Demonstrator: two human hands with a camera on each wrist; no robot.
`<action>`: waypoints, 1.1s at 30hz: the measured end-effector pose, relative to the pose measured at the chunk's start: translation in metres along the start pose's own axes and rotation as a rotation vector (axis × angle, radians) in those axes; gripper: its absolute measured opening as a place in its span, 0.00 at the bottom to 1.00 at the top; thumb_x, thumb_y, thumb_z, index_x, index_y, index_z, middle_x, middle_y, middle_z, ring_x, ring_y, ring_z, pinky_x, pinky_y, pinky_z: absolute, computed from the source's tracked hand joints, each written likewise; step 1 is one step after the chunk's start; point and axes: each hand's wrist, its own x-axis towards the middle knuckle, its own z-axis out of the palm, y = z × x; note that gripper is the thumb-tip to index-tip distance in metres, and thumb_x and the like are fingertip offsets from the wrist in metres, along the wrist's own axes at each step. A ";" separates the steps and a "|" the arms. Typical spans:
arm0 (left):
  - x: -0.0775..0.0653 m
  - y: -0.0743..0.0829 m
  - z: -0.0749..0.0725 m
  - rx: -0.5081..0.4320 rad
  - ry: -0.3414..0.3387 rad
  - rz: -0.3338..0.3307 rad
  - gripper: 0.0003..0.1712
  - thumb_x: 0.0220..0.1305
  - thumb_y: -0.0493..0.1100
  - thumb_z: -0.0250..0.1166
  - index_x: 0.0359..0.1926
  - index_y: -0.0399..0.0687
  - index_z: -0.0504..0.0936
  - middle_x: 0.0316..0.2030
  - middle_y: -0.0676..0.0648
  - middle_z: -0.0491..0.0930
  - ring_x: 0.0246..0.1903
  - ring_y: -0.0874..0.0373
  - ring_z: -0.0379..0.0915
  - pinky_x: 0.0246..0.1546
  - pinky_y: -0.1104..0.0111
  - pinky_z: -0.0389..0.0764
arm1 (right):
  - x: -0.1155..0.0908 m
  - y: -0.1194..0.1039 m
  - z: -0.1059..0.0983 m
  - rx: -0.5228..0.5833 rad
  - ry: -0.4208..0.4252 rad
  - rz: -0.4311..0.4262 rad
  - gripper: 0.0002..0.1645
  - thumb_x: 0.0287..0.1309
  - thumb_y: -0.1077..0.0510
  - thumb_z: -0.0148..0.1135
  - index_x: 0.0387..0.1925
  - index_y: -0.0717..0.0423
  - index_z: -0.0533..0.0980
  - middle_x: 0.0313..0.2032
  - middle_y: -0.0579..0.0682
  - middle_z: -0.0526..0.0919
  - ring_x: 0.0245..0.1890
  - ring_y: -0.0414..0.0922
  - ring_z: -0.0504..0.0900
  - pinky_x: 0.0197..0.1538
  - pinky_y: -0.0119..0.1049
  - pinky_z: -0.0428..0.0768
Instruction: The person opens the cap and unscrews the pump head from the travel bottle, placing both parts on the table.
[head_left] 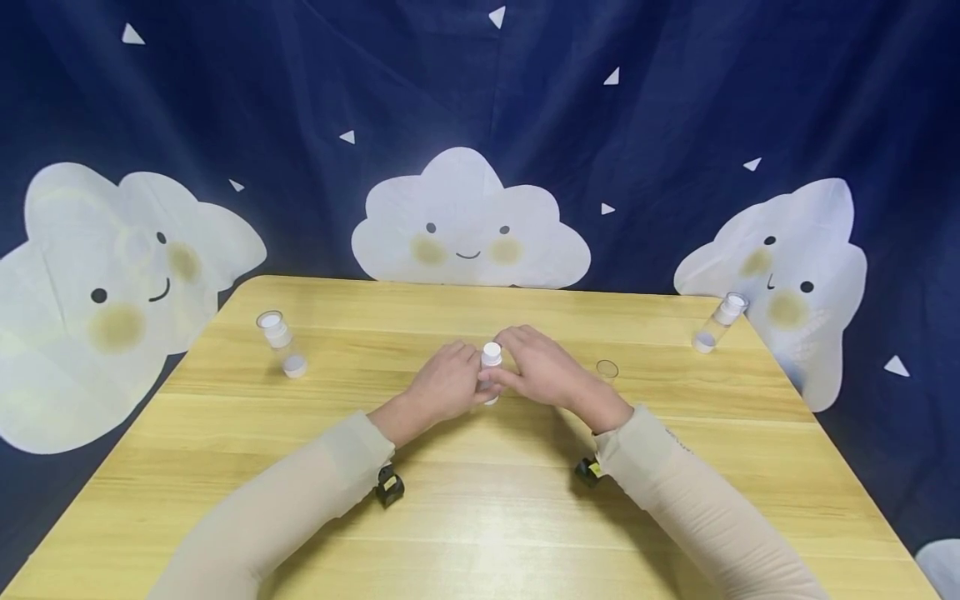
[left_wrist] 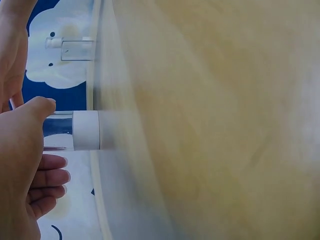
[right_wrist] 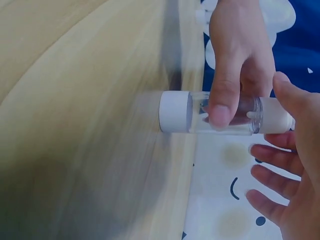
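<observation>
Our left hand point(head_left: 448, 382), clamped on the clear bottle point(right_wrist: 199, 120), should hold it upright; whether our right hand point(head_left: 543, 367) clasps its collar point(right_wrist: 272, 115), we cannot tell.

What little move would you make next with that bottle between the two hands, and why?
I'd probably have the right hand grip the white top of the bottle and try a gentle turn. The left hand has its thumb across the clear body, which should steady it, while the right thumb and fingers lie to either side of the top.
</observation>
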 end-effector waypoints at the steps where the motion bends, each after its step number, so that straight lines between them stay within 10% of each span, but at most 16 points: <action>1: 0.000 0.000 0.000 -0.004 -0.001 0.002 0.26 0.67 0.64 0.57 0.38 0.44 0.78 0.29 0.51 0.74 0.32 0.57 0.68 0.40 0.67 0.72 | 0.000 -0.001 0.000 -0.006 0.010 0.001 0.28 0.63 0.34 0.58 0.46 0.54 0.73 0.43 0.49 0.78 0.49 0.48 0.75 0.53 0.44 0.74; 33: 0.000 0.004 -0.001 -0.111 -0.047 -0.059 0.22 0.68 0.61 0.58 0.36 0.47 0.78 0.28 0.52 0.76 0.31 0.58 0.70 0.41 0.66 0.73 | 0.006 -0.004 -0.014 0.085 -0.061 -0.042 0.20 0.63 0.46 0.64 0.48 0.56 0.76 0.47 0.49 0.79 0.54 0.48 0.74 0.60 0.44 0.70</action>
